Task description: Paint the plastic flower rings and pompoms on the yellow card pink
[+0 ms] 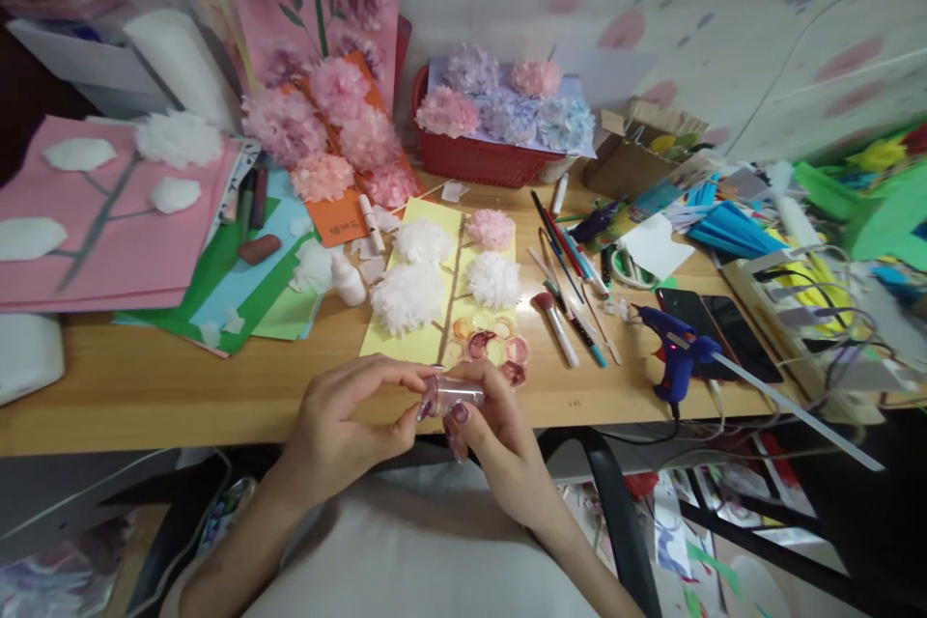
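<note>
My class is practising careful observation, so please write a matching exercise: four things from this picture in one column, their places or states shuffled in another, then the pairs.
Things
1. Small clear pinkish cylindrical container
2. Blue plastic glue gun
3. Red plastic basket
4. Small white plastic bottle

Places or states
A. Below fluffy pastel flowers
B. Left of the yellow paper sheet
C. Long white stick jutting out
D. Held by left hand and right hand

Pairs: 1-D, 2-C, 3-A, 4-B

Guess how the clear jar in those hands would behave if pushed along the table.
Laid on its side, the jar would probably roll, since it looks cylindrical. It is likely light, being small and see-through. Its glossy surface may also make it a bit slippery.
</note>
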The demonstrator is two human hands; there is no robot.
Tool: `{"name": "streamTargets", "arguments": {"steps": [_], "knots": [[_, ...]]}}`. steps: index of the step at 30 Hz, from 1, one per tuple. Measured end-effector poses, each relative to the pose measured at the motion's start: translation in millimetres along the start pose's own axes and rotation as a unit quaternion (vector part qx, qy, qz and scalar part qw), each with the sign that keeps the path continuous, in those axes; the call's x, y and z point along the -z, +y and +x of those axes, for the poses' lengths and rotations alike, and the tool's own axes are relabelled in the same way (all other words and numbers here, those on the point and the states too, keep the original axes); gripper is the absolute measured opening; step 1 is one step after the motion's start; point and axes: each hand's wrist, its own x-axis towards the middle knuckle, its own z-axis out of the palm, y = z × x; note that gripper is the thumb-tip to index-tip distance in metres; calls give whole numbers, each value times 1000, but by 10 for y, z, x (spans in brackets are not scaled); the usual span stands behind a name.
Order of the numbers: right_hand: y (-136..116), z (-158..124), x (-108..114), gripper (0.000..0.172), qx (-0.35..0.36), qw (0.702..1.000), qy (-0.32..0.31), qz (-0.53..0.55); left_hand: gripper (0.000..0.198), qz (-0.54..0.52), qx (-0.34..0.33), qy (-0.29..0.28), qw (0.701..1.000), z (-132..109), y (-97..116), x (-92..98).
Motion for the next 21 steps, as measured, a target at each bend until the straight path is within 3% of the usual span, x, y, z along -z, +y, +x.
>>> {"name": "streamTargets", "arguments": {"steps": [3, 7, 15, 18, 21], "knots": [[2, -9, -4, 30, 15, 999, 28, -6, 17, -61, 33, 17, 997, -80, -56, -30], [24, -37, 18, 27, 21, 1000, 20, -6, 25, -139, 67, 28, 988, -116, -84, -37], [14, -42, -13, 24, 49, 998, 39, -17, 22, -103, 35, 11, 994, -65, -20, 16], [-13, -101, 150, 25, 87, 984, 115, -107, 16, -40, -1, 18, 999, -63, -72, -28], [-48, -194, 445, 24, 131, 940, 242, -201, 21, 54, -34, 8, 998, -66, -193, -177]]}}
